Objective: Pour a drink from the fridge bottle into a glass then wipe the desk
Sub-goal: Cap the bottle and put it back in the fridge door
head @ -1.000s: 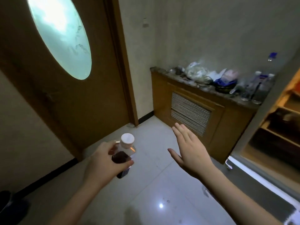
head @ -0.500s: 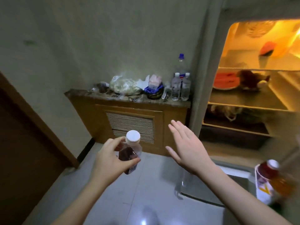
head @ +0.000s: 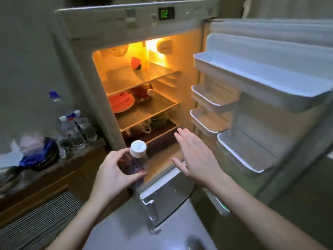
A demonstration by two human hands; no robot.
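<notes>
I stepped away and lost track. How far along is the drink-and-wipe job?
Done: the fridge door stands open and the left hand grips the capped bottle. In hand: the open right hand hovers before the shelves. Left: no glass or desk is in view, so pouring and wiping remain.

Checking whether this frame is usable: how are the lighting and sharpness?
Head view: warm orange glow fills the open fridge interior, blown out near its lamp; the surrounding room is dim; the cluttered wooden side cabinet at left looks smeared; wide-angle bending warps the white fridge door.
</notes>
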